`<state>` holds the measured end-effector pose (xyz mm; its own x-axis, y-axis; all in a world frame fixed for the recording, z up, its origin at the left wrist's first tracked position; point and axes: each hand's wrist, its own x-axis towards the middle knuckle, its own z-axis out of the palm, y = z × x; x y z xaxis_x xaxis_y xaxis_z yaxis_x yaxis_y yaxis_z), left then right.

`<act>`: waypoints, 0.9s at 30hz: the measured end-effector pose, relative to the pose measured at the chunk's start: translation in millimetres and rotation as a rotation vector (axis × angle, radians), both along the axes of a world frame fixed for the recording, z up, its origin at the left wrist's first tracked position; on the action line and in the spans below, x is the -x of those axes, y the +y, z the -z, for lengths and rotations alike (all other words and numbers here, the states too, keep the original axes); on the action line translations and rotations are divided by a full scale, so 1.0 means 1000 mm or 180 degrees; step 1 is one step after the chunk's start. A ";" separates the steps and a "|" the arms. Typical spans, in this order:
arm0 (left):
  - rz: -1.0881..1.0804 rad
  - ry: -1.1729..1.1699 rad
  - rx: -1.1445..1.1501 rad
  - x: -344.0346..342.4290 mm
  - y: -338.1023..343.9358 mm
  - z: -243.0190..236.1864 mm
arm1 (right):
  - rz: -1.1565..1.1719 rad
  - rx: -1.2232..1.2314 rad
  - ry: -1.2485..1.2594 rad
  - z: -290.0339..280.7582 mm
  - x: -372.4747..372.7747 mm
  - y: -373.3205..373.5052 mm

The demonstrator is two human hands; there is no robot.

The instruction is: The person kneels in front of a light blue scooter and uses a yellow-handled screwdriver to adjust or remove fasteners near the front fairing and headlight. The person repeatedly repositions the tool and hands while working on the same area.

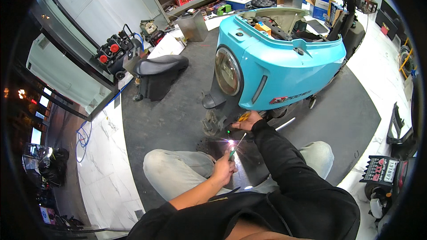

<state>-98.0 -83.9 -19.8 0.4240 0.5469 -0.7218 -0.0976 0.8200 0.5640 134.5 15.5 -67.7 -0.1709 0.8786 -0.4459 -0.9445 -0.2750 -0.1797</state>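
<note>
My left hand [224, 169] is closed around a green-handled tool [234, 150] with a thin metal shaft angled up to the right. A bright glare [231, 142] shines just above my fingers, obscuring what makes it. My right hand [247, 122] is closed on a yellow-and-black object [243, 116] under the turquoise scooter's front panel [280, 73]; its exact shape is unclear. Beside that hand, dark plastic trim and a grey bracket [210, 124] hang below the round headlight [228, 71]. A pale rod [284, 122] lies right of it.
A detached black seat [160, 69] and wheeled machine [113, 49] stand at the left on the dark mat [351, 115]. Shelves [191, 4] and boxes [320, 6] line the back. Loose scooter parts [396, 124] sit at the right; a glass door [62, 75] is at the left.
</note>
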 end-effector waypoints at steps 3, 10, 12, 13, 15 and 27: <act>0.0382 -0.0141 -0.0022 0.019 -0.002 -0.039 | 0.0238 0.0783 0.0527 -0.004 -0.005 0.006; 0.0154 -0.0119 -0.0968 0.060 0.037 -0.143 | 0.0110 0.0530 0.0649 -0.008 -0.015 0.011; -0.0169 -0.0074 -0.1370 0.070 0.057 -0.169 | 0.0141 0.0613 0.0462 -0.012 -0.017 0.010; -0.0300 -0.0101 -0.1596 0.074 0.068 -0.181 | 0.0137 0.0559 0.0480 -0.014 -0.017 0.009; -0.0650 -0.0122 -0.1921 0.078 0.088 -0.198 | 0.0169 0.0444 0.0424 -0.020 -0.019 0.006; -0.1230 -0.0221 -0.1876 0.081 0.146 -0.177 | -0.0077 0.0239 -0.0118 -0.025 -0.022 0.001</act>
<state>-178.7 62.0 157.6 0.1549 0.9589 -0.2375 -0.3718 0.2793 0.8853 156.1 16.1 -42.5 -0.1737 0.8384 -0.5167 -0.9305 -0.3115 -0.1926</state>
